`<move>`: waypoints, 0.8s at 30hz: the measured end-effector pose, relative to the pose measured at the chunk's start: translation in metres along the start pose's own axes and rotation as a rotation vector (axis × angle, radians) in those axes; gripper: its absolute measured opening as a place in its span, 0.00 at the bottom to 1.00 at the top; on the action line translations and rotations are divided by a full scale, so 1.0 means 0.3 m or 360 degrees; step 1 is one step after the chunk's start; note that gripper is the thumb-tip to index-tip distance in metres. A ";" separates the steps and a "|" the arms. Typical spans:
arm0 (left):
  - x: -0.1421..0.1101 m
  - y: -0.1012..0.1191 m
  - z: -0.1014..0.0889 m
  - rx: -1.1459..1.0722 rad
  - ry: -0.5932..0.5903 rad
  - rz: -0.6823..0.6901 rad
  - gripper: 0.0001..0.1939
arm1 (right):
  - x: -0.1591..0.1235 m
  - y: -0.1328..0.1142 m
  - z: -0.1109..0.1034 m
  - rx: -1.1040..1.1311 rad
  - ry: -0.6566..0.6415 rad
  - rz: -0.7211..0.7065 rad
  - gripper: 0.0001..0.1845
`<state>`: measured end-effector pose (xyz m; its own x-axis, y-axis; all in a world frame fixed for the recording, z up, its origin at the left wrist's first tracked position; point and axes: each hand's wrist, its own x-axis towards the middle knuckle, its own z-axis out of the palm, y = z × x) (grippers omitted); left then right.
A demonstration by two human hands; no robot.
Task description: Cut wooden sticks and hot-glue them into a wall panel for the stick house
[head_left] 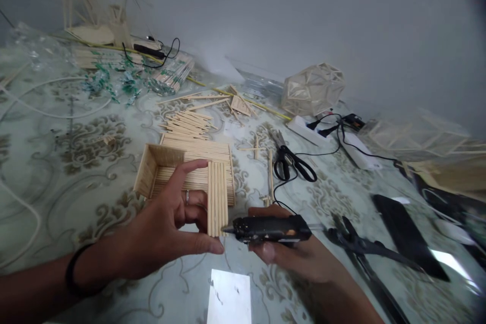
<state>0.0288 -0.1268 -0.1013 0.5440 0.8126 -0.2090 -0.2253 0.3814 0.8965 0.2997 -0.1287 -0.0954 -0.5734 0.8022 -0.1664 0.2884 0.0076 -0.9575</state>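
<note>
Scissors [284,154], loose sticks [188,125] on patterned tabletop [152,296]

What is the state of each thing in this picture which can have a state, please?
Stick panel: held upright in the left hand
Glue gun: held in the right hand, nozzle at the panel's lower right edge
Stick box: open
Scissors: lying down, blades slightly apart
Loose sticks: piled untidily
Power strip: black plugs inserted
Black pliers: handles spread
</note>
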 end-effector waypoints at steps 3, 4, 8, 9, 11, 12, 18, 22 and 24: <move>0.000 0.006 0.003 -0.0029 -0.0037 -0.0010 0.51 | 0.005 0.001 0.000 0.0053 -0.0022 -0.0013 0.28; 0.000 0.007 0.004 -0.0029 -0.0052 -0.0013 0.50 | 0.005 0.004 0.000 0.0064 -0.0018 -0.0019 0.27; -0.006 0.011 0.009 0.0008 -0.0065 -0.0010 0.48 | 0.004 0.019 -0.002 0.0085 0.0051 -0.0007 0.23; -0.008 0.011 0.011 0.0026 -0.0060 -0.0006 0.48 | 0.005 0.021 -0.004 0.0087 0.0064 -0.0002 0.22; -0.010 0.009 0.013 0.0077 -0.0036 -0.0008 0.48 | 0.007 0.025 -0.007 0.0083 0.0076 0.0008 0.21; -0.011 0.008 0.013 0.0107 -0.0027 -0.0011 0.48 | 0.007 0.026 -0.007 0.0079 0.0089 0.0014 0.21; -0.016 -0.003 0.000 0.0255 -0.0051 -0.0023 0.49 | -0.003 0.039 0.011 0.0124 0.0295 0.0063 0.21; -0.020 -0.006 0.001 0.0277 -0.0057 -0.0020 0.47 | 0.001 0.034 0.019 0.0153 0.0371 0.0086 0.23; -0.020 -0.006 0.003 0.0290 -0.0060 -0.0008 0.48 | 0.009 0.025 0.015 0.0176 0.0313 0.0078 0.24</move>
<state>0.0268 -0.1327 -0.1014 0.5756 0.7924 -0.2020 -0.0744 0.2967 0.9521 0.2968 -0.1291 -0.1040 -0.3974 0.9009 -0.1744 0.2204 -0.0908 -0.9712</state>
